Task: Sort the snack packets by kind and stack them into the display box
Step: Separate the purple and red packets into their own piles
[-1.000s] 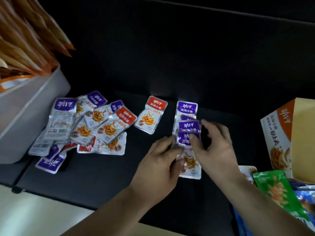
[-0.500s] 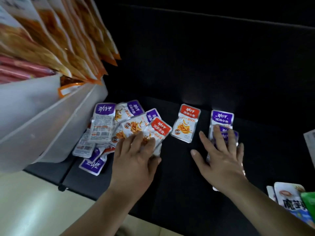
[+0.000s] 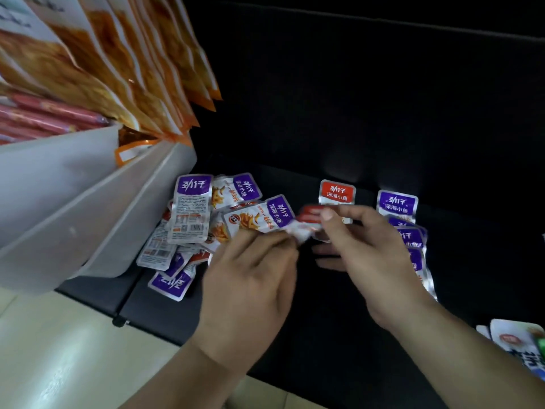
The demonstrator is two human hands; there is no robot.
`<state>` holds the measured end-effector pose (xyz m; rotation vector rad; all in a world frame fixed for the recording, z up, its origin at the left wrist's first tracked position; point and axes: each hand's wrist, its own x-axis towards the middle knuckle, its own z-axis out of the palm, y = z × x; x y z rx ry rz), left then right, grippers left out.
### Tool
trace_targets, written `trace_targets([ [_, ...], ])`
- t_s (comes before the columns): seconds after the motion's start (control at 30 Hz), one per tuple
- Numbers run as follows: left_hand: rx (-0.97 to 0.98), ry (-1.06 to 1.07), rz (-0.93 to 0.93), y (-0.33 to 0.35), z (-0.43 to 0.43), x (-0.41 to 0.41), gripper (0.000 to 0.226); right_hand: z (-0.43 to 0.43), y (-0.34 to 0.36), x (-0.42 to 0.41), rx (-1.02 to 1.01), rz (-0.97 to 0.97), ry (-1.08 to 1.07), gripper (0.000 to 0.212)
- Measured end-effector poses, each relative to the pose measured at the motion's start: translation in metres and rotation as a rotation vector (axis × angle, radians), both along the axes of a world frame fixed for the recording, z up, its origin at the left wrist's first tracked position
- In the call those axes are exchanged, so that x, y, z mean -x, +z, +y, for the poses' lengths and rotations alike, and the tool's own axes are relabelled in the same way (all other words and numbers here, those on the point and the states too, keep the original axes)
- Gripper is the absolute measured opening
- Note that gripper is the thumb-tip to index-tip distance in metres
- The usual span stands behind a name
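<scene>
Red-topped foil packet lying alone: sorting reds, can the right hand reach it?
Likely yes: the lone red-topped foil packet lies uncovered just beyond the right hand, though that hand pinches another, blurred red packet.

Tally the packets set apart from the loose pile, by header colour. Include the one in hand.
Red header: 2, the flat red packet and the held red packet, pinched between left hand and right hand.
Purple header: 4, overlapping in the purple row, counted by visible headers.
Total: 6.
</scene>
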<state>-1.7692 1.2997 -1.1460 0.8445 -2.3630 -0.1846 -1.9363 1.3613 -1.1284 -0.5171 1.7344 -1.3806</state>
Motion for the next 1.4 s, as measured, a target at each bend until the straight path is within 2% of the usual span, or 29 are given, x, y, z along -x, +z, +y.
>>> trace_targets([
  [0.07,-0.06,-0.078,-0.024,-0.009,0.013,0.011,0.021,-0.005,0.004,0.004,0.023,-0.161,-0.068,0.022],
  [0.13,-0.219,-0.117,-0.014,-0.017,0.023,0.015,0.027,-0.003,0.002,0.01,-0.002,-0.118,-0.088,0.023],
  [0.2,-0.436,-0.06,0.079,-0.019,0.025,0.014,0.029,0.002,-0.001,0.017,-0.04,-0.04,-0.072,0.023],
  [0.3,-0.635,0.05,0.136,-0.02,0.019,0.01,0.013,0.008,-0.005,0.024,-0.065,-0.011,-0.021,0.024],
  [0.37,-0.81,-0.005,0.17,-0.022,0.016,0.011,0.014,0.009,-0.007,0.025,-0.068,-0.018,0.023,0.025],
  [0.4,-0.828,-0.03,0.14,-0.022,0.015,0.011,0.017,0.008,-0.009,0.025,-0.071,-0.004,0.032,0.025],
  [0.43,-0.757,-0.035,0.086,-0.022,0.012,0.009,0.021,0.006,-0.011,0.027,-0.078,0.036,0.033,0.024],
  [0.5,-0.448,0.001,-0.087,-0.031,0.001,0.0,0.028,0.003,-0.017,0.033,-0.097,0.147,0.024,0.023],
  [0.57,-0.301,0.063,-0.204,-0.039,-0.017,-0.011,0.035,-0.001,-0.022,0.041,-0.132,0.25,0.014,0.022],
  [0.67,-0.277,0.098,-0.306,-0.044,-0.044,-0.023,0.05,-0.007,-0.028,0.047,-0.204,0.385,0.064,0.024],
  [0.77,-0.272,0.108,-0.391,-0.047,-0.06,-0.022,0.062,-0.011,-0.034,0.046,-0.304,0.67,0.146,0.032],
  [0.83,-0.239,0.144,-0.435,-0.044,-0.063,-0.018,0.059,-0.012,-0.039,0.048,-0.352,0.789,0.17,0.038],
  [0.93,-0.119,0.165,-0.377,-0.037,-0.061,-0.015,0.03,-0.009,-0.04,0.047,-0.412,0.862,0.19,0.04],
  [0.97,-0.08,0.161,-0.325,-0.033,-0.06,-0.016,0.022,-0.008,-0.037,0.046,-0.383,0.908,0.183,0.037],
  [1.03,-0.022,0.175,-0.234,-0.022,-0.057,-0.018,0.019,-0.005,-0.029,0.04,-0.268,0.952,0.15,0.026],
  [1.07,-0.007,0.176,-0.195,-0.015,-0.052,-0.018,0.021,-0.005,-0.022,0.034,-0.201,0.848,0.126,0.021],
  [1.17,-0.029,0.076,-0.1,-0.005,-0.021,-0.015,0.02,-0.011,0.001,0.008,-0.106,0.085,0.092,0.027],
  [1.2,-0.058,0.017,-0.087,-0.007,-0.009,-0.013,0.02,-0.013,0.005,0.0,-0.089,-0.094,0.096,0.023],
  [1.23,-0.086,-0.04,-0.086,-0.011,0.002,-0.011,0.02,-0.013,0.004,-0.006,-0.07,-0.165,0.107,0.017],
  [1.3,-0.16,-0.151,-0.073,-0.022,0.018,-0.011,0.025,-0.011,0.0,-0.011,-0.075,-0.132,0.082,0.008],
  [1.4,-0.238,-0.165,-0.031,-0.028,0.013,-0.019,0.028,-0.002,-0.009,-0.005,-0.108,-0.076,0.034,0.01],
])
